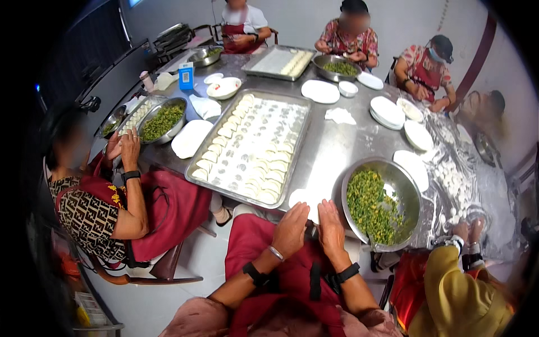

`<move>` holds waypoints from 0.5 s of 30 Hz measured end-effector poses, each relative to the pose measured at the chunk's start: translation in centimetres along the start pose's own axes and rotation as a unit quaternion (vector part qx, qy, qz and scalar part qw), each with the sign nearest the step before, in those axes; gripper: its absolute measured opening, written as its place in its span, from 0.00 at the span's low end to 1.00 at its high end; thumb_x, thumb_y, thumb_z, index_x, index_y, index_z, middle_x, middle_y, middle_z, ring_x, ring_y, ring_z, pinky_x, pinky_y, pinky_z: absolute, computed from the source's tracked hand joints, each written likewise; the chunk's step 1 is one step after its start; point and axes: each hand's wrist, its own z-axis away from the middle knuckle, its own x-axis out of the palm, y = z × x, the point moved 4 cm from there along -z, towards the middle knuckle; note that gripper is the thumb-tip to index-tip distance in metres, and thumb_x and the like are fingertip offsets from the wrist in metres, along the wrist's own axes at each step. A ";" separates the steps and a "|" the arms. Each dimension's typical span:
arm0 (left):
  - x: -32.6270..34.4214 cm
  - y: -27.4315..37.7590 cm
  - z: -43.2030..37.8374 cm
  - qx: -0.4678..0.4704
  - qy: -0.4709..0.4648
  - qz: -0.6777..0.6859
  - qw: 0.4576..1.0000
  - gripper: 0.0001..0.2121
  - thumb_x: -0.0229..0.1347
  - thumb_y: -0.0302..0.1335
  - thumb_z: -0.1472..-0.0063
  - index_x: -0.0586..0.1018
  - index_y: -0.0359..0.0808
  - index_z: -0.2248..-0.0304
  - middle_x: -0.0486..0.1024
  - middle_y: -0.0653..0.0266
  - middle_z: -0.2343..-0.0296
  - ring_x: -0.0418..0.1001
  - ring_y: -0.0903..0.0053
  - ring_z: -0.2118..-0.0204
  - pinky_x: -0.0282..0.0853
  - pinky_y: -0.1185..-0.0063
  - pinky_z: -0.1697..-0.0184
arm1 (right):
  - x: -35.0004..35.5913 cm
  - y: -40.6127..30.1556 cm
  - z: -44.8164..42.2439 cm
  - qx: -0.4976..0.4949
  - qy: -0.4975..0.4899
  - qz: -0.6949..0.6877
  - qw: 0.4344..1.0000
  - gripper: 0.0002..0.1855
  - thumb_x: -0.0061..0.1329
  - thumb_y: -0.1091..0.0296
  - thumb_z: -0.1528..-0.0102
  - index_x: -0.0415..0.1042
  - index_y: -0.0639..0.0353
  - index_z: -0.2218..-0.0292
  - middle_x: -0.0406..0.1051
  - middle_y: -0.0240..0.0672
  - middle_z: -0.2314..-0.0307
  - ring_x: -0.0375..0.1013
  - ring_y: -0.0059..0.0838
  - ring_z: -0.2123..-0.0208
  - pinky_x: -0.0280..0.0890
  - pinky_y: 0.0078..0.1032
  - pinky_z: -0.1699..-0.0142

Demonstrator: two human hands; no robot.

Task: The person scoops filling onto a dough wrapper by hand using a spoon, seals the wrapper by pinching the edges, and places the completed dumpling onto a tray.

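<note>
My left hand and my right hand are held a little apart at the table's near edge, palms facing each other, fingers pointing forward. Nothing shows between them. Just beyond the fingertips lie pale round dough wrappers. To the left, a metal tray holds rows of folded dumplings at both sides, with floured bare metal between. Close on the right stands a steel bowl with chopped green and yellow filling.
Co-workers sit around the metal table; one at left handles something near a filling bowl. White plates stand at right. At far right, a co-worker's hands are beside floured dough pieces. Another tray lies farther back.
</note>
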 end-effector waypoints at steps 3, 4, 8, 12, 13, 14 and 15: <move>0.5 -0.7 0.4 -0.021 -0.017 -0.040 0.999 0.24 0.49 0.18 0.48 0.66 0.26 0.49 0.65 0.47 0.49 0.60 0.56 0.43 0.55 0.68 0.40 | 0.1 0.4 0.0 -0.008 0.026 -0.065 0.998 0.23 0.48 0.80 0.48 0.66 0.65 0.50 0.64 0.50 0.48 0.59 0.50 0.42 0.58 0.37 0.41; 0.5 -0.8 0.5 -0.020 -0.020 -0.052 0.998 0.24 0.49 0.18 0.48 0.66 0.26 0.49 0.65 0.47 0.49 0.59 0.56 0.43 0.55 0.68 0.40 | 0.1 0.5 -0.2 -0.008 0.033 -0.086 0.996 0.20 0.47 0.80 0.47 0.67 0.65 0.51 0.65 0.51 0.49 0.60 0.50 0.43 0.58 0.37 0.42; 0.8 -1.4 0.8 -0.009 -0.026 -0.081 0.996 0.23 0.49 0.20 0.46 0.66 0.27 0.49 0.65 0.48 0.49 0.60 0.57 0.43 0.55 0.68 0.40 | 0.1 0.5 -0.8 0.099 0.116 -0.169 0.974 0.12 0.41 0.72 0.39 0.72 0.65 0.56 0.72 0.51 0.58 0.69 0.48 0.51 0.62 0.33 0.47; 0.6 -1.5 0.6 -0.024 -0.028 -0.066 0.997 0.20 0.49 0.21 0.44 0.69 0.28 0.50 0.67 0.49 0.50 0.62 0.58 0.44 0.56 0.68 0.41 | -0.1 -0.6 -2.3 0.257 0.135 -0.294 0.910 0.16 0.36 0.65 0.37 0.71 0.67 0.57 0.74 0.44 0.68 0.72 0.33 0.67 0.64 0.29 0.58; 0.6 -1.5 0.6 -0.032 -0.035 -0.056 0.997 0.20 0.49 0.22 0.43 0.69 0.28 0.50 0.68 0.49 0.51 0.62 0.60 0.44 0.56 0.68 0.41 | 0.0 -0.9 -2.2 0.255 0.136 -0.320 0.902 0.16 0.36 0.65 0.37 0.71 0.67 0.57 0.74 0.43 0.68 0.72 0.31 0.66 0.64 0.29 0.58; 0.5 -1.8 0.7 -0.106 -0.025 0.086 0.990 0.19 0.49 0.23 0.42 0.69 0.28 0.50 0.68 0.51 0.51 0.63 0.61 0.44 0.57 0.69 0.41 | 0.0 -1.2 -2.2 0.252 0.138 -0.345 0.893 0.16 0.35 0.65 0.36 0.71 0.67 0.57 0.74 0.43 0.68 0.72 0.29 0.65 0.64 0.28 0.57; 0.3 -2.0 0.7 -0.179 -0.015 0.223 0.958 0.18 0.49 0.25 0.40 0.69 0.28 0.50 0.69 0.52 0.51 0.64 0.63 0.44 0.58 0.70 0.42 | 0.0 -1.8 -2.5 0.249 0.140 -0.372 0.883 0.16 0.35 0.66 0.36 0.71 0.67 0.57 0.74 0.43 0.68 0.72 0.28 0.64 0.64 0.27 0.57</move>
